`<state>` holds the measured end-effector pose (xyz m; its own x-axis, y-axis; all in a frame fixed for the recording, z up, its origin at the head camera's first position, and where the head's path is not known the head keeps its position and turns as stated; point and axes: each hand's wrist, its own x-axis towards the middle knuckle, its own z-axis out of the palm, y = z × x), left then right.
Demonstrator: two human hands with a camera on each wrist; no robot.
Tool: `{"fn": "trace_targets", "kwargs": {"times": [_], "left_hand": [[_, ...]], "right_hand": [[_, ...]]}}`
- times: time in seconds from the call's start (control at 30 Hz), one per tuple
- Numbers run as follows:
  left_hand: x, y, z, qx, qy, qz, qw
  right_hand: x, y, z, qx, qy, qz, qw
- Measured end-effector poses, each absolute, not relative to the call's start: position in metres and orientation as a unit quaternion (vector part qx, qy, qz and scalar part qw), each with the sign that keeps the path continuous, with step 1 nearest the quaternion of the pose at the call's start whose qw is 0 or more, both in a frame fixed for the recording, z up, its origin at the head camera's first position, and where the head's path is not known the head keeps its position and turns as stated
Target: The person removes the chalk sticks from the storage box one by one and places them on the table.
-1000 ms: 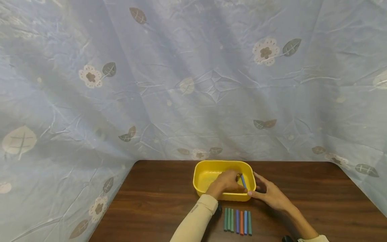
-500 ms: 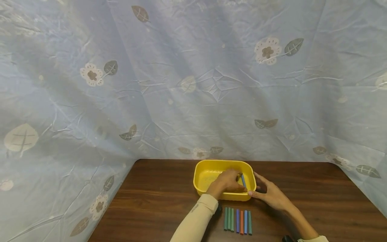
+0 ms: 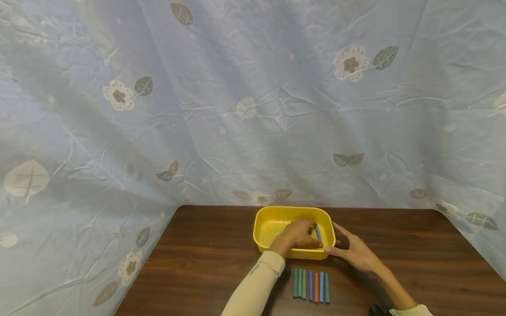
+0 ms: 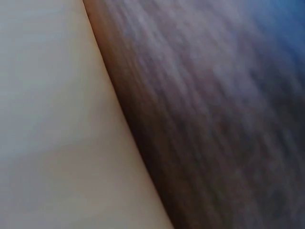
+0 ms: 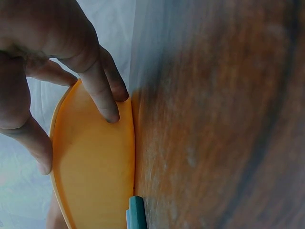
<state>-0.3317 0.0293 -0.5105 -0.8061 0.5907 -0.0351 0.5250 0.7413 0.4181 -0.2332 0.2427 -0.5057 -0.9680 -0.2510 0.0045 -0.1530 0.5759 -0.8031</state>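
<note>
A yellow plastic basin [image 3: 269, 249] stands on the dark wooden table in the head view. My left hand [image 3: 298, 233] reaches in over its near rim, at the right end. Thumb and forefinger pinch a slim blue crayon-like stick [image 3: 318, 234] lengthwise, close to the right inner wall. My right hand [image 3: 357, 253] holds the basin's right end from outside. In the right wrist view its thumb [image 5: 44, 160] lies at the rim and two fingertips [image 5: 112, 114] touch the outer wall. The left wrist view has only the sleeve [image 4: 62, 119] and blurred tabletop.
In front of the basin several coloured sticks lie side by side: green ones [image 3: 299, 283], a purple one [image 3: 310, 286], a red one [image 3: 316, 288], a blue one [image 3: 321, 287] and a teal one [image 3: 327, 288]. A patterned cloth [image 3: 245, 131] hangs behind the table [image 3: 205, 245].
Both hands, the basin and the sticks keep their places. Only the head view shifts slightly.
</note>
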Motion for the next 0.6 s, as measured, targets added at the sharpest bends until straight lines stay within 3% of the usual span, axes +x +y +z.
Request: {"fn": "trace_targets", "kwargs": {"times": [0.6], "left_hand": [[-0.3327,0.0293,-0.5079,0.288,0.934,0.192,0.088]], "right_hand": [[-0.2344,0.2436,-0.5054,-0.121,0.884,-0.449,0.054]]}}
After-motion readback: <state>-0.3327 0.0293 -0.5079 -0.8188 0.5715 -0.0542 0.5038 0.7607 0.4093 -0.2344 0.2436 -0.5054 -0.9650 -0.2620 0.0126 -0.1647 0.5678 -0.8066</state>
